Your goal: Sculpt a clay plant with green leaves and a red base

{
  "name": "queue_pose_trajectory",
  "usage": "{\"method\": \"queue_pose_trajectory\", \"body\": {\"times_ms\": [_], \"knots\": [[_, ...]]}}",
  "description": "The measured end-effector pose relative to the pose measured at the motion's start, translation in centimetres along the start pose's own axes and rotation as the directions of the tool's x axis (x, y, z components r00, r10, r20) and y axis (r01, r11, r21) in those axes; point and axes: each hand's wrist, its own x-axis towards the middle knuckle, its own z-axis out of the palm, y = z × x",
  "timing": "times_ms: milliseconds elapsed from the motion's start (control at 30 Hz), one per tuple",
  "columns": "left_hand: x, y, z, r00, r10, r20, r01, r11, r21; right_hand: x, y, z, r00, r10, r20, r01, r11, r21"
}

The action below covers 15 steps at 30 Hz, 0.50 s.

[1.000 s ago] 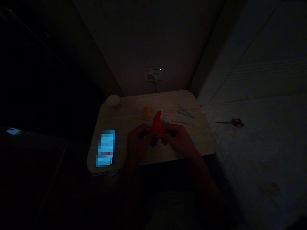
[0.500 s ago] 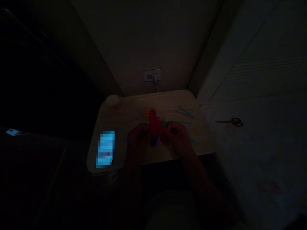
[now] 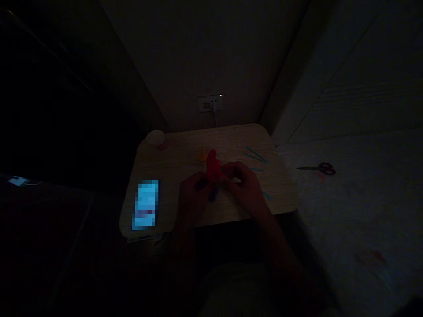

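The view is very dark. Over the middle of the small wooden table (image 3: 178, 149), both hands meet at a bright red, rounded, elongated piece (image 3: 213, 165) whose kind I cannot make out. My left hand (image 3: 194, 191) is closed on its lower left side. My right hand (image 3: 243, 182) is closed at its lower right edge, its fingers pinched where a little green shows. A dark blue thing (image 3: 214, 193) is partly visible just below, between the hands. Behind the red piece stands a small yellow-orange object (image 3: 202, 154).
Several thin blue-green sticks (image 3: 256, 155) lie on the table's right side. A lit phone (image 3: 145, 204) is at the front left, a pale cup (image 3: 156, 139) at the back left. Scissors (image 3: 320, 168) lie on a pale surface to the right. A wall socket (image 3: 209, 104) holds a plug.
The red piece has turned slightly and shifted a little right. The green part by my right fingers is now mostly hidden. My left hand has moved slightly right.
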Motion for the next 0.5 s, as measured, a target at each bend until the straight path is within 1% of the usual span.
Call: {"method": "queue_pose_trajectory", "body": {"times_ms": [100,167,267,333,500], "knots": [[-0.13,0.19,0.07,0.999,0.009,0.037,-0.011,0.999,0.037,0.14,-0.09,0.02,1.0,-0.021,-0.005,0.021,0.999,0.036],[-0.22,0.33,0.11,0.998,-0.002,0.057,0.0,0.999,0.039,0.24,-0.17,-0.09,1.0,0.01,0.002,-0.01,0.998,0.06],[-0.27,0.39,0.1,0.995,-0.062,0.079,0.062,0.998,0.002,0.31,-0.29,-0.26,0.997,0.082,0.01,-0.082,0.992,0.099],[-0.26,0.32,0.06,0.993,-0.082,0.09,0.085,0.996,-0.025,0.3,-0.37,-0.25,0.994,0.105,-0.007,-0.104,0.987,0.126],[-0.27,0.14,0.01,0.994,-0.038,0.106,0.047,0.996,-0.078,0.23,-0.49,0.02,0.986,0.152,-0.064,-0.139,0.976,0.167]]}}
